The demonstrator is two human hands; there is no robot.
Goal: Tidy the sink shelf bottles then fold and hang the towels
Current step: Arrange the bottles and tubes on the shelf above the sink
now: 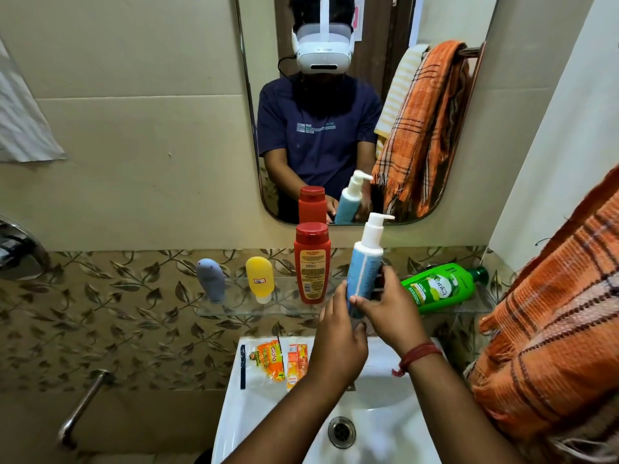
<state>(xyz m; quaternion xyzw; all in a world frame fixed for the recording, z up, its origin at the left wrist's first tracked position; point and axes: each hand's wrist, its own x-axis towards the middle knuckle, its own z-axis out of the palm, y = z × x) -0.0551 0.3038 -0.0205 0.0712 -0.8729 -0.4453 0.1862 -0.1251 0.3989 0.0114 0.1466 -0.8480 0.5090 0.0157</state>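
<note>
Both forearms reach forward over the sink (254,413) to the glass shelf (268,309). The left hand (338,333) and the right hand (390,311) hold the blue pump bottle (365,266) upright between them, fingers (355,300) curled round its lower body, just above the shelf. It stands between the red bottle (311,262) and the green bottle (438,288), which lies on its side.

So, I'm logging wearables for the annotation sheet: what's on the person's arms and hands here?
Both forearms are bare, with no sleeves in view. The right hand has a red braided thread band at its wrist, loose ends hanging. The left hand wears nothing visible: no rings, no gloves.
</note>
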